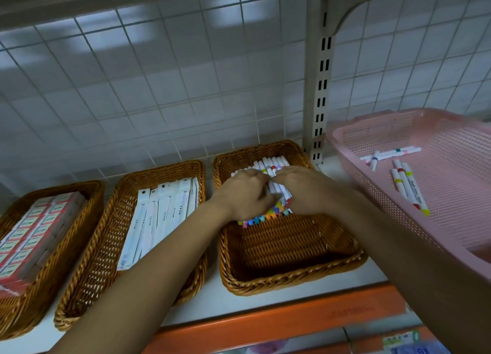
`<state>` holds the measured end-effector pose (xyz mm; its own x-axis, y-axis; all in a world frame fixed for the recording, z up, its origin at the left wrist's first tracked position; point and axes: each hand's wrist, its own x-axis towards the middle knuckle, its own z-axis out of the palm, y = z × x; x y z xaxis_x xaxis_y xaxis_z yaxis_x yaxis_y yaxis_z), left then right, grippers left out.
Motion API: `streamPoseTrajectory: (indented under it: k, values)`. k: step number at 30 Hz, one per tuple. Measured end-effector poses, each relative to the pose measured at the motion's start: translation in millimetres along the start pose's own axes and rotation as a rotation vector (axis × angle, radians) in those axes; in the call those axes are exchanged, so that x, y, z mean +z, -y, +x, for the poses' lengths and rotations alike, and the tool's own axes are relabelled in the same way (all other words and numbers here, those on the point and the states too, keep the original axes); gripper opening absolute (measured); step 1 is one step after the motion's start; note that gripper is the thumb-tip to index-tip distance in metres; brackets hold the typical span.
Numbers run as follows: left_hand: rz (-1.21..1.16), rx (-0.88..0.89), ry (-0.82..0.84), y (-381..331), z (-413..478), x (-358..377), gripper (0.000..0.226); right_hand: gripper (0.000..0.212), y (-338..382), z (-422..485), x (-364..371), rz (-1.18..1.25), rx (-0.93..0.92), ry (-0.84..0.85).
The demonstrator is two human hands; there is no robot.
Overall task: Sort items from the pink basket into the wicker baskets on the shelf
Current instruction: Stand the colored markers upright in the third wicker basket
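Both hands are in the right-hand wicker basket (292, 282) on the shelf (210, 298). They are set on a tidy row of markers (269, 167) at the back of it. The left hand (244, 194) and right hand (300, 191) meet knuckle to knuckle, with fingers curled down around the pens, gripping rather than spread flat. The row lies with its long axis running front to back and its coloured caps towards the person.

What is left to sort sits off to the right. A few loose markers (404, 184) lie on the floor of the pink basket (377, 130), which is just beside the wicker one. Some slant front to back and others lie crosswise further in. The right hand is plainly the nearer, so I judge the next reach is its job: a short move rightward over the pink rim. Each pen then needs turning to match the row.
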<state>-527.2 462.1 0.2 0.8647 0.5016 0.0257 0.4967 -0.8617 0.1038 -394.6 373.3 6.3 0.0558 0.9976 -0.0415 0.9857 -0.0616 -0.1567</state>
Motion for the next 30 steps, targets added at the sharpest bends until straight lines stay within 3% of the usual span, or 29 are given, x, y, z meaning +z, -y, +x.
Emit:
streamPoseTrajectory:
  k: [4,9,12,17,27,30]
  values:
    - [0.098,-0.040,0.126,-9.8,-5.5,1.9,0.086,0.055,-0.5,-1.2,1.6,-0.087,0.006,0.040]
    - [0.054,-0.038,0.104,-10.8,-3.3,2.3,0.087,0.061,1.8,-6.7,2.3,-0.204,0.013,0.003]
    - [0.061,-0.046,0.115,-12.9,-3.5,2.8,0.089,0.051,2.1,-11.8,3.8,-0.335,0.027,-0.026]
    - [0.069,-0.044,0.132,-16.2,-3.7,2.2,0.084,0.037,-5.0,-10.0,7.0,-0.292,0.053,-0.079]
    - [0.135,-0.073,0.103,-21.1,-3.8,6.4,0.087,0.043,-11.4,-10.3,7.4,-0.263,0.032,-0.087]
    - [0.146,-0.087,0.108,-24.2,-4.2,6.4,0.090,0.054,-8.7,-14.8,6.8,-0.247,0.032,-0.070]
